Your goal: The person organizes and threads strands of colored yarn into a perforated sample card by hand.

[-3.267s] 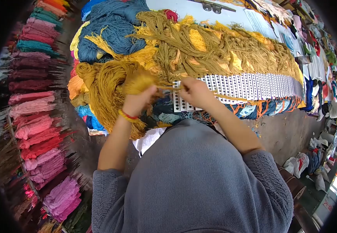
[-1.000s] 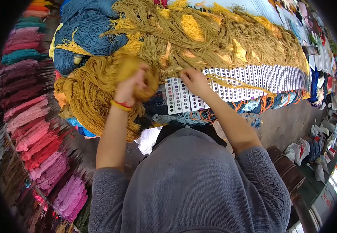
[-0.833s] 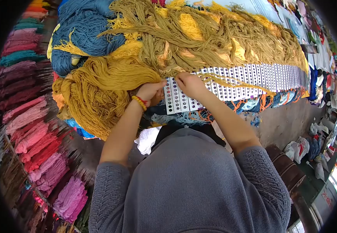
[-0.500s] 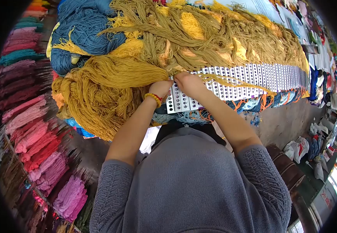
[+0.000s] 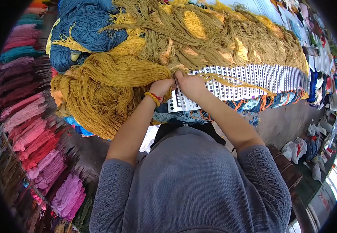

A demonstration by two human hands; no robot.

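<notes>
A big skein of mustard-yellow yarn (image 5: 110,83) lies on the table to my left. My left hand (image 5: 161,87), with a red and yellow bracelet at the wrist, is closed on strands at the skein's right end. My right hand (image 5: 191,84) meets it fingertip to fingertip, pinching the same strands over the left end of a long row of white cards with punched holes (image 5: 250,79). Tufts of olive and yellow yarn (image 5: 215,42) hang from the cards' far edge.
Blue yarn skeins (image 5: 87,35) lie at the far left of the table. Pink, red, maroon and teal hanks (image 5: 32,128) hang in rows on the left. A grey floor with white bags (image 5: 296,149) is on the right. More cards and yarn run along the table (image 5: 319,54) beyond.
My left hand has dropped from a raised bunch of mustard yarn and moved right to meet my right hand at the cards' left end. The skein now lies spread flat.
</notes>
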